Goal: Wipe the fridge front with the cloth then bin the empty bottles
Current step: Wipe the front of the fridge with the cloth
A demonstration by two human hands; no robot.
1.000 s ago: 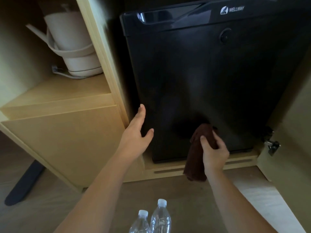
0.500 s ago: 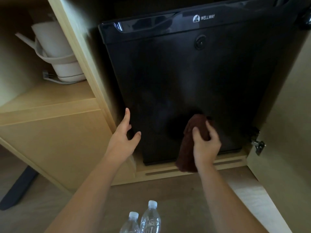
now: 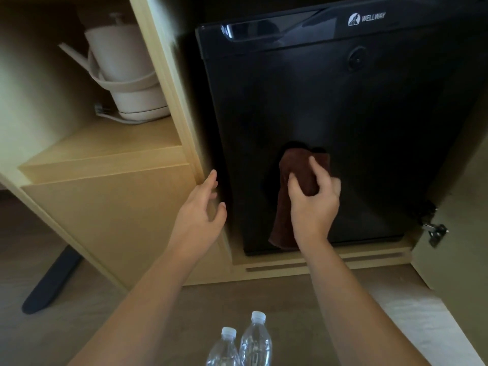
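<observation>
The right hand (image 3: 314,204) presses a brown cloth (image 3: 293,196) flat against the lower part of the black fridge front (image 3: 330,107). Its fingers (image 3: 315,167) are clenched over the cloth's upper fold, and the rest hangs below the palm toward the door's bottom edge. The left hand (image 3: 198,215) holds nothing, fingers loosely spread, at the door's left edge beside the wooden cabinet (image 3: 111,220). Two capped clear bottles (image 3: 243,342) stand side by side on the floor (image 3: 298,307), well apart from both hands.
</observation>
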